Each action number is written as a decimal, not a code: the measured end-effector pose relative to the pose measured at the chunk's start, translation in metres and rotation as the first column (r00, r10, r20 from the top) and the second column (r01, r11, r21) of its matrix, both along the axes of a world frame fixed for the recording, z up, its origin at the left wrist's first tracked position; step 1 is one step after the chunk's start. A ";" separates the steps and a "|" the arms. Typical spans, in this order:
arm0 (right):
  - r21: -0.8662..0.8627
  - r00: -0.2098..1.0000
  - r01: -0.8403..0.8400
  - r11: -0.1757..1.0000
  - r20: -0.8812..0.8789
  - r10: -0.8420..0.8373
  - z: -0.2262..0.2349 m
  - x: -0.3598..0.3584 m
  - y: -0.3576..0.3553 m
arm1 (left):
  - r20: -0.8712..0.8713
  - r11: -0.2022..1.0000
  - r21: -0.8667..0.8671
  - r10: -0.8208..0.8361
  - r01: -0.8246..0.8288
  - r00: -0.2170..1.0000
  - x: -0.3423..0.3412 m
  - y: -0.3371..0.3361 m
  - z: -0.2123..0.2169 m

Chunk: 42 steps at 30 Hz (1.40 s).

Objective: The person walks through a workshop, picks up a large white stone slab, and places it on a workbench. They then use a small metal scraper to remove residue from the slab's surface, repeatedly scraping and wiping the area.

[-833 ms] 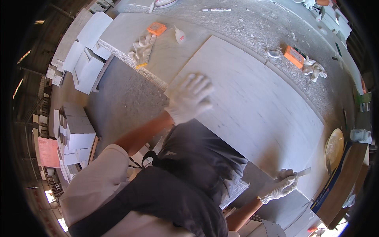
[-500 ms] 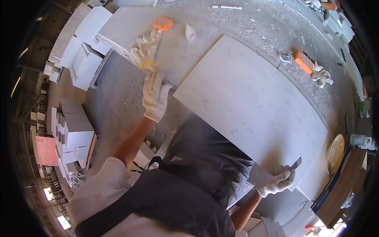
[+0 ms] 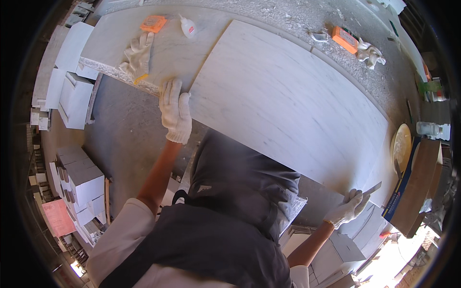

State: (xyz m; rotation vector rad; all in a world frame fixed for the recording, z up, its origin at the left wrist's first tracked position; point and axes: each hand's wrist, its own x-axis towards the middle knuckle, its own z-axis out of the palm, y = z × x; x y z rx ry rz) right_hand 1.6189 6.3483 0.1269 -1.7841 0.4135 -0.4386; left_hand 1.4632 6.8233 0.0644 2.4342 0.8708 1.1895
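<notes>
A large white stone slab [image 3: 283, 101] with grey veins lies across the worktable before me. My left hand [image 3: 175, 110], in a white knit glove, is beside the slab's near left corner. Its fingers are stretched out over the table edge, holding nothing; whether the thumb touches the slab cannot be told. By the slab's near right corner, my gloved right hand [image 3: 346, 210] is closed on a flat grey scraper blade [image 3: 372, 188], which points up and right. Its handle end is hidden in the fingers. An empty white glove [image 3: 138, 57] with a yellow cuff lies left of the slab.
An orange block [image 3: 153, 23] and a small white squeeze bottle [image 3: 188, 27] stand beyond the loose glove. Another orange block [image 3: 345, 39] and a crumpled glove [image 3: 370, 54] lie at the far right. A yellow round dish [image 3: 400, 146] and a cardboard box [image 3: 418, 187] flank the slab's right end.
The whole view has shifted and turned. My left hand has come closer to the slab's left corner, away from the loose glove. The right hand still grips the blade near the right corner.
</notes>
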 end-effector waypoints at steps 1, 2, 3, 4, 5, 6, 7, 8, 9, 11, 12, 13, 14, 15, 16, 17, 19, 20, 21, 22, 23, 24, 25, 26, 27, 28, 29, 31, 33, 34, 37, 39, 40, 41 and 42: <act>-0.040 0.999 -0.030 0.999 0.016 0.030 -0.001 -0.001 -0.007 | 0.000 1.000 0.019 -0.007 0.007 1.000 -0.001 0.000 -0.001; 0.093 1.000 0.015 0.996 -0.027 -0.013 -0.003 -0.001 -0.016 | 0.002 1.000 0.029 -0.006 0.006 1.000 -0.001 0.001 -0.003; 0.177 0.999 0.016 0.984 -0.038 -0.009 -0.006 -0.001 -0.027 | -0.005 0.999 0.037 0.002 -0.002 1.000 -0.002 0.001 -0.003; 0.259 0.999 0.017 0.966 -0.048 -0.005 -0.010 -0.002 -0.038 | -0.013 0.999 0.038 -0.005 0.005 1.000 -0.002 0.002 -0.003; 0.269 0.998 0.020 0.963 -0.064 -0.003 -0.016 -0.004 -0.048 | -0.028 0.999 0.036 -0.006 0.007 1.000 -0.003 0.002 -0.002; 0.278 0.997 0.027 0.960 -0.080 -0.004 -0.021 -0.006 -0.060 | -0.042 1.000 0.014 -0.012 0.013 0.999 -0.003 0.002 -0.001; 0.323 0.997 0.028 0.946 -0.077 -0.003 -0.026 -0.009 -0.071 | -0.070 0.999 0.035 0.008 -0.005 0.998 -0.003 0.002 0.000; 0.160 0.997 0.039 0.986 -0.074 -0.027 -0.033 -0.009 -0.078 | -0.095 0.999 0.038 0.024 -0.020 0.995 -0.004 0.001 0.003; 0.031 0.998 0.047 0.998 -0.051 -0.045 -0.040 -0.010 -0.083 | -0.116 0.999 0.030 0.035 -0.032 0.993 -0.003 -0.001 0.005; 0.073 0.992 0.126 0.989 -0.027 -0.125 -0.043 -0.016 -0.092 | -0.107 0.999 0.049 0.011 -0.006 0.994 -0.001 -0.007 0.009; 0.241 0.982 0.190 0.952 -0.028 -0.189 -0.046 -0.018 -0.090 | -0.098 1.000 0.030 0.011 -0.008 0.995 0.001 -0.012 0.010; 0.410 0.980 0.184 0.894 -0.006 -0.199 -0.043 -0.020 -0.090 | -0.074 1.000 -0.003 0.004 -0.004 0.997 0.004 -0.016 0.011; 0.350 0.986 0.155 0.924 -0.001 -0.165 -0.041 -0.022 -0.088 | -0.058 1.000 -0.025 -0.001 -0.001 0.998 0.008 -0.021 0.011; 0.253 0.985 0.157 0.955 0.029 -0.169 -0.035 -0.023 -0.086 | -0.028 0.998 -0.055 -0.005 0.004 1.000 0.012 -0.025 0.012; 0.182 0.985 0.147 0.972 0.066 -0.162 -0.033 -0.023 -0.080 | -0.008 0.998 -0.058 -0.008 0.007 1.000 0.016 -0.029 0.013; 0.131 0.984 0.126 0.983 0.107 -0.140 -0.031 -0.021 -0.073 | 0.023 0.989 -0.145 0.010 -0.007 1.000 0.021 -0.032 0.013; 0.009 0.952 0.285 0.958 0.113 -0.284 -0.028 -0.014 -0.060 | 0.063 0.974 -0.226 0.046 -0.031 0.997 0.027 -0.035 0.016; -0.043 0.922 0.360 0.932 0.168 -0.349 -0.032 -0.007 -0.048 | 0.081 0.963 -0.269 0.054 -0.030 0.995 0.030 -0.035 0.017; -0.101 0.897 0.403 0.910 0.239 -0.371 -0.037 -0.001 -0.037 | 0.102 0.961 -0.276 0.055 -0.025 0.993 0.032 -0.035 0.018; -0.167 0.911 0.380 0.910 0.240 -0.336 -0.041 0.003 -0.029 | 0.116 0.958 -0.281 0.093 -0.058 0.989 0.035 -0.036 0.018; -0.253 0.933 0.326 0.911 0.242 -0.266 -0.045 0.006 -0.022 | 0.120 0.967 -0.251 0.064 -0.032 0.991 0.036 -0.036 0.018; -0.312 0.925 0.317 0.896 0.308 -0.220 -0.052 0.013 -0.015 | 0.119 0.975 -0.216 0.080 -0.053 0.990 0.038 -0.036 0.016; -0.361 0.914 0.310 0.880 0.367 -0.171 -0.059 0.021 -0.008 | 0.117 0.967 -0.226 0.147 -0.118 0.982 0.039 -0.036 0.015; -0.414 0.907 0.325 0.850 0.390 -0.157 -0.064 0.029 -0.005 | 0.145 0.964 -0.239 0.155 -0.117 0.977 0.040 -0.037 0.013; -0.447 0.903 0.336 0.829 0.404 -0.148 -0.069 0.036 -0.002 | 0.199 0.950 -0.287 0.188 -0.126 0.962 0.040 -0.038 0.012; -0.417 0.898 0.370 0.830 0.391 -0.204 -0.071 0.041 -0.003 | 0.207 0.942 -0.305 0.210 -0.141 0.955 0.041 -0.039 0.011; -0.376 0.908 0.384 0.843 0.321 -0.270 -0.073 0.043 -0.004 | 0.269 0.948 -0.298 0.197 -0.113 0.943 0.042 -0.040 0.010; -0.363 0.897 0.370 0.855 0.380 -0.227 -0.076 0.049 -0.008 | 0.273 0.944 -0.288 0.240 -0.159 0.931 0.044 -0.044 0.011; -0.407 0.909 0.362 0.839 0.353 -0.221 -0.077 0.054 -0.012 | 0.320 0.966 -0.225 0.197 -0.128 0.927 0.047 -0.047 0.013; -0.439 0.908 0.350 0.828 0.377 -0.184 -0.076 0.057 -0.013 | 0.318 0.965 -0.218 0.209 -0.143 0.925 0.049 -0.048 0.015; -0.404 0.928 0.341 0.849 0.290 -0.235 -0.074 0.065 -0.015 | 0.346 0.956 -0.254 0.233 -0.148 0.909 0.057 -0.050 0.018; -0.407 0.931 0.337 0.849 0.277 -0.237 -0.073 0.068 -0.015 | 0.372 0.957 -0.266 0.211 -0.114 0.904 0.061 -0.050 0.018; -0.414 0.935 0.336 0.846 0.252 -0.248 -0.072 0.068 -0.014 | 0.374 0.952 -0.284 0.220 -0.115 0.901 0.063 -0.049 0.018; -0.429 0.935 0.345 0.835 0.236 -0.265 -0.071 0.068 -0.013 | 0.377 0.949 -0.295 0.219 -0.108 0.900 0.064 -0.049 0.018; -0.401 0.937 0.334 0.853 0.237 -0.255 -0.069 0.068 -0.012 | 0.379 0.947 -0.306 0.217 -0.100 0.899 0.065 -0.048 0.018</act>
